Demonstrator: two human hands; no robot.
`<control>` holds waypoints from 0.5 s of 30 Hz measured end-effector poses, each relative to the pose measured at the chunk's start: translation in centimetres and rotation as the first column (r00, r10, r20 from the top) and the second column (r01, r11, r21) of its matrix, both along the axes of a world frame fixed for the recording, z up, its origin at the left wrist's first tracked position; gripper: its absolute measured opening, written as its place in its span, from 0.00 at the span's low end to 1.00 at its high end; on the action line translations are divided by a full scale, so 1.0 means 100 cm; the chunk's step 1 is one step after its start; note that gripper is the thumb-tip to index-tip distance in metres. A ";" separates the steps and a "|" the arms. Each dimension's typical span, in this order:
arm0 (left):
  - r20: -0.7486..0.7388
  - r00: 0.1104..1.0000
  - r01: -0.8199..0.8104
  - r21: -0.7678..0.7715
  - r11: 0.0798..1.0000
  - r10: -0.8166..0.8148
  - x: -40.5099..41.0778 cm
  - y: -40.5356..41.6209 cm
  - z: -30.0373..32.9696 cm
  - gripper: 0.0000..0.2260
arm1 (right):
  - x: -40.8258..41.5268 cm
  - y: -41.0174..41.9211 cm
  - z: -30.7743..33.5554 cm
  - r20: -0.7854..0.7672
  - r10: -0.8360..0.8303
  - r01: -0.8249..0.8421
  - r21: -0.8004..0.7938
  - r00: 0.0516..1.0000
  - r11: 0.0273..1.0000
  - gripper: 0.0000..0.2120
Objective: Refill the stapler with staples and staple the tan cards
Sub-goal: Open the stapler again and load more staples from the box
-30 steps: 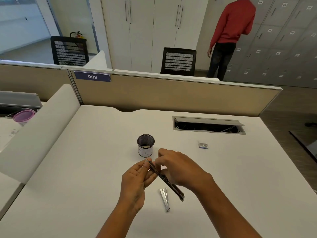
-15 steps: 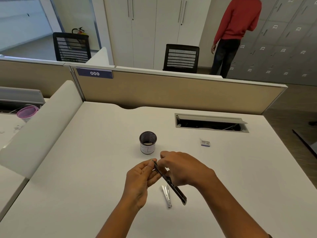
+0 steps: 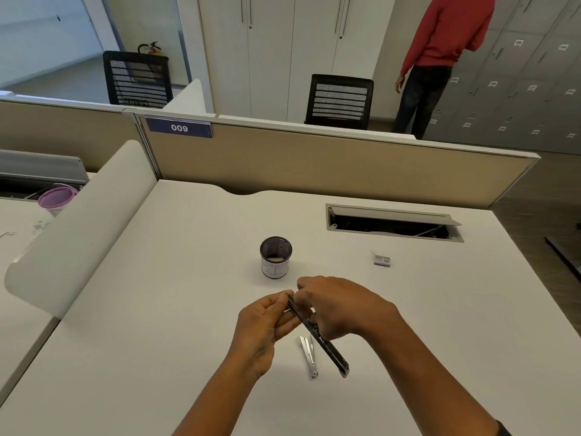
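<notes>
A person's left hand (image 3: 264, 325) and right hand (image 3: 341, 306) hold the dark stapler (image 3: 317, 333) above the bench (image 3: 157, 309), fingers curled round it. Beyond it stands a mesh cup (image 3: 276, 257); far right lies a staple box (image 3: 382, 260).

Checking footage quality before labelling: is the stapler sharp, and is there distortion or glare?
Head view: stapler fairly sharp between left hand and right hand; partition bows from the wide-angle lens; soft even light, faint shadows on the desk, no glare.
</notes>
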State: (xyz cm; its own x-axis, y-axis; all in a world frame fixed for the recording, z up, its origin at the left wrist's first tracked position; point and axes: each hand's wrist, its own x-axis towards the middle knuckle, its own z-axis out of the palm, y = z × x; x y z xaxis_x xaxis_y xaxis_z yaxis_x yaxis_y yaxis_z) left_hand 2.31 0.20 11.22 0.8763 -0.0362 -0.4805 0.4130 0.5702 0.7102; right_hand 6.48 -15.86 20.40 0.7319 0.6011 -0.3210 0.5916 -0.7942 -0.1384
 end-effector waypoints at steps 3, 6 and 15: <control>-0.017 1.000 0.008 -0.001 1.000 -0.008 0.003 0.002 0.000 0.10 | 0.003 0.000 0.003 -0.028 0.014 -0.014 0.004 0.999 1.000 0.09; -0.028 1.000 -0.010 -0.001 1.000 0.010 0.007 0.006 -0.001 0.10 | 0.007 -0.001 0.008 -0.061 0.014 -0.012 0.032 0.998 0.999 0.09; -0.028 0.998 -0.056 -0.029 0.998 0.055 0.011 0.015 -0.008 0.11 | 0.045 -0.016 0.008 -0.209 -0.050 0.138 0.430 0.977 0.892 0.04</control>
